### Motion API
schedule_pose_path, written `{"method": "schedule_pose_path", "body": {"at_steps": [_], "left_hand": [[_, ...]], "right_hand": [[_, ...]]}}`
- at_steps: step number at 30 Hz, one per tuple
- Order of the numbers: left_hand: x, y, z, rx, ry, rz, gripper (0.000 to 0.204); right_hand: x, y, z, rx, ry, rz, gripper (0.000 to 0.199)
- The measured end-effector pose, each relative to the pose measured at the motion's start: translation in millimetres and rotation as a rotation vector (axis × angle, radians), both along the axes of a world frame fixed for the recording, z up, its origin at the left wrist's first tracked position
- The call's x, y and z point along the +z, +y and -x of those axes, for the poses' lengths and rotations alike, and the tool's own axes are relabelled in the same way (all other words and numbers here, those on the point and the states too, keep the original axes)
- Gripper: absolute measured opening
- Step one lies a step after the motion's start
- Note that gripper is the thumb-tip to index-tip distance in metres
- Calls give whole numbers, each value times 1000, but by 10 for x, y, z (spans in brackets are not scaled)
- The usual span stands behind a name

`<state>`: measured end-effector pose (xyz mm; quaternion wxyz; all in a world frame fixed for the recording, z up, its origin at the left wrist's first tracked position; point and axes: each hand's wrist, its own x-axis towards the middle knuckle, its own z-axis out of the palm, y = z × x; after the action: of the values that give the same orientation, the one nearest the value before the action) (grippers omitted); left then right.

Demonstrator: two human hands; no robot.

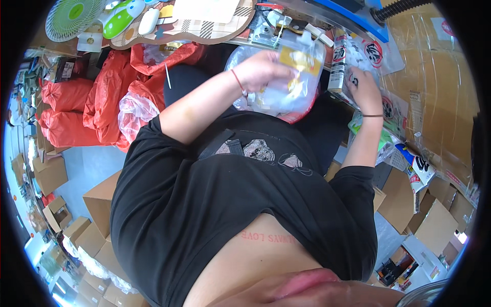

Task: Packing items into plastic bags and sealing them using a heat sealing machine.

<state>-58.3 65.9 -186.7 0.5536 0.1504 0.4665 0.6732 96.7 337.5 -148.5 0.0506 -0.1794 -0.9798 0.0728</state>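
My left hand (pixel 261 69) grips a clear plastic bag (pixel 299 77) with white and yellow contents, held over my lap. A red cord circles that wrist. My right hand (pixel 364 87) reaches to the right and closes on a tall narrow printed box (pixel 337 61), which stands upright among similar packets (pixel 376 53). A thin dark band sits on the right wrist. My black shirt fills the middle of the view.
Red plastic bags (pixel 97 102) pile up on the left. A green fan (pixel 69 18) and a wooden board (pixel 199 28) lie at the top. Brown cardboard boxes (pixel 97 204) stand at the lower left and lower right, and a large wrapped carton (pixel 434 97) on the right.
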Motion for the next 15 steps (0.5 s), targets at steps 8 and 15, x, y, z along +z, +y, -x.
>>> {"method": "schedule_pose_path", "body": {"at_steps": [8, 15], "left_hand": [[-46, 39, 466, 306, 521, 284, 52], [-252, -654, 1429, 749, 2087, 439, 54]], "right_hand": [[-386, 98, -24, -113, 123, 104, 23], [-163, -56, -79, -60, 353, 68, 23]]}}
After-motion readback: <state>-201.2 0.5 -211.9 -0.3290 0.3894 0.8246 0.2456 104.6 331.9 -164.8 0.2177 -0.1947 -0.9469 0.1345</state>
